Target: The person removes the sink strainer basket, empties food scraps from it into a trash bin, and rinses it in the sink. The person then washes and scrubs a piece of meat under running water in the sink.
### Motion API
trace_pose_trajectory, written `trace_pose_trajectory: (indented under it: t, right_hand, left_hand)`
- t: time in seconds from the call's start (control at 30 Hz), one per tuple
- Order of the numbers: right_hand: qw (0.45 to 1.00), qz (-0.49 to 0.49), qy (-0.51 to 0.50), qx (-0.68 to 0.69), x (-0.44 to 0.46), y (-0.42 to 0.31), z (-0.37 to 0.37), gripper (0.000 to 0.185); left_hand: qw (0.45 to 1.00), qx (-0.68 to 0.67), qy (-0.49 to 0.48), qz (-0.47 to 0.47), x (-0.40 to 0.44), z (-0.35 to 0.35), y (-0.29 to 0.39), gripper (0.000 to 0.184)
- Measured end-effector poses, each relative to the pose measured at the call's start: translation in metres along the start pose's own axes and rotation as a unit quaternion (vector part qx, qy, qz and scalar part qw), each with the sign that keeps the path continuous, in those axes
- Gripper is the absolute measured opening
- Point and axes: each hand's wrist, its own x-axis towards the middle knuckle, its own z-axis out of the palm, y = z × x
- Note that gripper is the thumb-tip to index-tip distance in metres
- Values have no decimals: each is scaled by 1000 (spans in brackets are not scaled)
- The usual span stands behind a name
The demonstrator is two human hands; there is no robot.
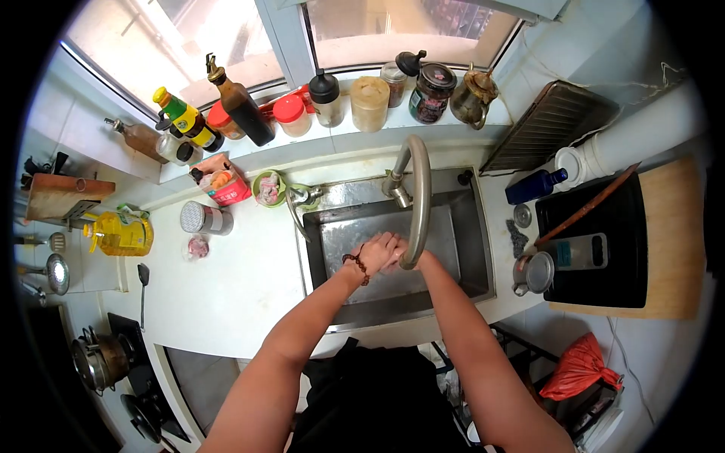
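Observation:
Both of my hands are together inside the steel sink (445,226), below the curved faucet (420,189). My left hand (375,253), with a dark beaded bracelet (356,266) at its wrist, lies bent over my right hand and wraps it. Partly behind the faucet's spout is my right hand (402,259); its fingers are hidden under the left one. No other object shows between the hands. Whether water runs from the spout I cannot make out.
A green bowl (268,178) and a small tap (306,195) stand left of the sink, beside a lidded tin (205,218). Several bottles and jars (370,104) line the window ledge. At right, a black tray (612,275) lies on a wooden board (676,234).

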Motion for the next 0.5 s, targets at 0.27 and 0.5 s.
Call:
trace_pose_trajectory:
  t: [0.27,0.5]
  right_hand:
    - [898,-110,152,-398,-35,-16,13,47]
    - [862,-65,284,-416,-54,-17,31,38]
  left_hand:
    - [980,69,-172,-66,13,5,32,35]
    - [936,-31,-279,-212,30,24,29,30]
